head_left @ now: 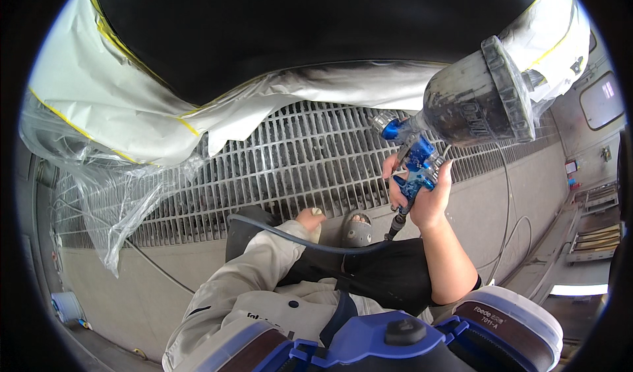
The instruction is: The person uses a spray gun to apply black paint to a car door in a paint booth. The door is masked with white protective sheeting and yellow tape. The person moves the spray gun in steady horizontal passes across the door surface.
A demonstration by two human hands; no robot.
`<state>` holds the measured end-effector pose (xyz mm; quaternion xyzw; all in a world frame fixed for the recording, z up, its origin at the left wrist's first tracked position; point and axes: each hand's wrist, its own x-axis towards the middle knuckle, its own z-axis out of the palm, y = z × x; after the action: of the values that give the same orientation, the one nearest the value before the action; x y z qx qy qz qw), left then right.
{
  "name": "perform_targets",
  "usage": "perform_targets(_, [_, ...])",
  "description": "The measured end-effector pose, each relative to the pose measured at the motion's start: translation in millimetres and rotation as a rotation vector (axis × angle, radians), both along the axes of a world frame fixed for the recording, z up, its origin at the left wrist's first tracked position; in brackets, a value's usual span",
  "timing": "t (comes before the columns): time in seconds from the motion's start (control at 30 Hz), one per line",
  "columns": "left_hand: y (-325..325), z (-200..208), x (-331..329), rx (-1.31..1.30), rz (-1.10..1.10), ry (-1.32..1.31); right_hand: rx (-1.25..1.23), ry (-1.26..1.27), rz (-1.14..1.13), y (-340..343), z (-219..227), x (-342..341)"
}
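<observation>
My right hand point(432, 204) is wrapped round the grip of a blue spray gun point(417, 151), fingers at the trigger side. On top of the gun sits a large paint-stained grey cup point(461, 101), tilted to the right. An air hose point(310, 241) runs from the gun's handle leftward across my lap. My left hand point(310, 220) is closed near my knee, with something small and pale at its fingers that I cannot make out. Ahead lies a smooth black panel point(283, 26), bordered by white masking paper point(132, 101) and yellow tape point(119, 42).
Below the panel is a metal floor grating point(297, 161). Clear plastic sheeting point(122, 207) hangs at the left. A thin hose point(509, 194) trails over the floor at the right, near a rack point(593, 237). A respirator point(389, 339) fills the lower edge.
</observation>
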<state>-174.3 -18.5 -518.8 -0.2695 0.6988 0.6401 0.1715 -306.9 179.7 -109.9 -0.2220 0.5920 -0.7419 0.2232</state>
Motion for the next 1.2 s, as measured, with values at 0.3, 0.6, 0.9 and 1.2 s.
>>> perform_targets(0.3, [1.2,-6.1,-2.1,-0.011,0.023,-0.019,-0.019,-0.001,-0.004,1.2,-1.4,-0.8])
perform_targets(0.6, [1.7,-16.4,-4.1,-0.017,0.009,-0.013,-0.064,-0.014,0.017,2.5,-1.3,-4.5])
perform_targets(0.9, [-0.3,-10.8,-4.0,0.034,0.024,-0.026,-0.062,-0.007,0.026,0.7,-0.3,-6.3])
perform_targets(1.2, [1.9,3.4,0.0,0.06,0.03,0.027,-0.064,-0.02,0.05,0.0,0.4,-5.8])
